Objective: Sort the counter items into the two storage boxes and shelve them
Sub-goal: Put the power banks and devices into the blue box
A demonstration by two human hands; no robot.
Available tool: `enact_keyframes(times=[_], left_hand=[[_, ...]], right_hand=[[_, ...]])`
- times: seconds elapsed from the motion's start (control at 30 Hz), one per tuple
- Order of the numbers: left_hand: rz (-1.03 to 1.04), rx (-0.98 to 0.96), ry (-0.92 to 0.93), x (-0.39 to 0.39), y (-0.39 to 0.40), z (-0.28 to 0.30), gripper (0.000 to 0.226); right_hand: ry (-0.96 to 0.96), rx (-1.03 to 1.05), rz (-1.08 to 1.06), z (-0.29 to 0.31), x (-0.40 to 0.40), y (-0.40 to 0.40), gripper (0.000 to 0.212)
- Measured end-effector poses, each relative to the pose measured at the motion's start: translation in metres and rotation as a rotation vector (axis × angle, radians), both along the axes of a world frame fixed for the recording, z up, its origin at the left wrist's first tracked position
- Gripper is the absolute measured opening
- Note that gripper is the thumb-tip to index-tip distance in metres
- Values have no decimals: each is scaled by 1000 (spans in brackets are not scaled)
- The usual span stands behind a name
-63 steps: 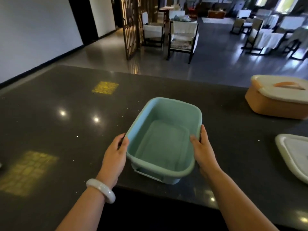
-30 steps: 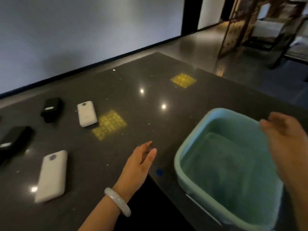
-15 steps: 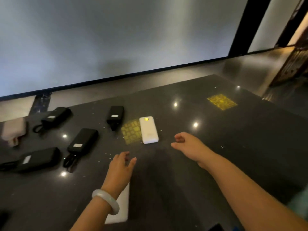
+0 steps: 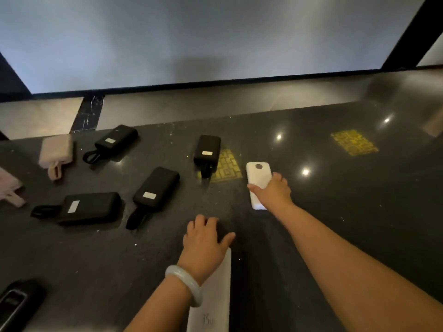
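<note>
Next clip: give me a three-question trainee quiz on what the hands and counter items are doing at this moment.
1. True or false: the right hand grips a black power bank.
2. What colour is the power bank lying under the left hand and wrist?
A. black
B. white
C. pink
3. Fill in: the black power bank with a label beside the yellow patch on the counter lies to the ___ of the right hand's white power bank.

Key:
1. False; it grips the white one.
2. B
3. left
</note>
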State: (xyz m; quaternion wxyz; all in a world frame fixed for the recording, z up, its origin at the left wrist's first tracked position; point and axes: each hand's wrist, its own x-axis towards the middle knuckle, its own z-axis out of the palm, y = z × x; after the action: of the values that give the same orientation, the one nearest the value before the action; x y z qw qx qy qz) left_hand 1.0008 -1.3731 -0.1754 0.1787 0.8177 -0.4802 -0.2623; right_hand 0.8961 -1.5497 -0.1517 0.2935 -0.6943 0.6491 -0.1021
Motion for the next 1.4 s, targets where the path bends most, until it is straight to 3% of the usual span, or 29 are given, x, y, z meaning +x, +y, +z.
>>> enact_keyframes(times=[0.13,0.3,0.5,0.7,0.9,1.2,1.4], left_hand=[[1,22,38,4,-1,0,61],[16,17,72,6,0,-1,58],[28,-3,44,0,10,7,63],[73,138,-303,-20,56,14,94],[87,314,-254,-49,64,17,115],[89,283,-146,-46,65,6,105],[22,184,-86,-51,66,5,99]], right_hand=[[167,-84,29,-16,16,-11,106],[231,-187,119,-28,6,-9,91],[273,-207,175,-37,-26,25,92],[247,-241,156,-45,-68,74,95],[256,-225,141,-40,-82,99,95],[256,-176,96,-36,-95,130,94],[124,-70,-15,-24,-124,156,88]])
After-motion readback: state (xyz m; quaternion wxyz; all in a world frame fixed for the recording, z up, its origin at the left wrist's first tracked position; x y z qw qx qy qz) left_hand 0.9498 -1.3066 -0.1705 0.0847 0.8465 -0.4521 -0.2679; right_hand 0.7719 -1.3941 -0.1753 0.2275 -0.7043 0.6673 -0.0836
